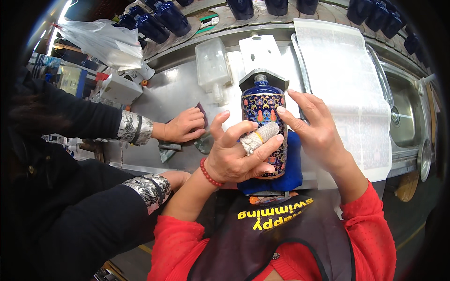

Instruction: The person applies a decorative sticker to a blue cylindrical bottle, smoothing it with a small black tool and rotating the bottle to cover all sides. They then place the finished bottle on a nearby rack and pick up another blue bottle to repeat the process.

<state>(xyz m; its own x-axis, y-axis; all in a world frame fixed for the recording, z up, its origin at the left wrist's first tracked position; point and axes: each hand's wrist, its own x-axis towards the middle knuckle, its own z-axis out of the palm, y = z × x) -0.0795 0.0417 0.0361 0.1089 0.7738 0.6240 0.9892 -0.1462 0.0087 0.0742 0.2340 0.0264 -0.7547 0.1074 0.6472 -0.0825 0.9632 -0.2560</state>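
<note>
A dark blue bottle [262, 105] with a colourful floral pattern lies in front of me, its neck pointing away. A dark metal bracket [277, 79] stands behind its neck, and blue cloth [294, 159] is beneath it. My left hand [239, 152] rests over the bottle's lower left side, fingers spread; one finger wears a whitish knitted cover [260, 136] with a yellow band. My right hand [316, 126] is at the bottle's right side, fingers apart and thumb tip at the patterned surface. Neither hand wraps round the bottle. My left hand hides part of the pattern.
At left, a co-worker's hand [185, 125] rests on the metal worktop beside dark flat pieces. A clear bottle-shaped piece [212, 63] and a white block [260, 52] lie beyond. Translucent patterned sheets [344, 89] cover the right side, near a metal sink [402, 105]. Blue bottles [171, 18] line the back.
</note>
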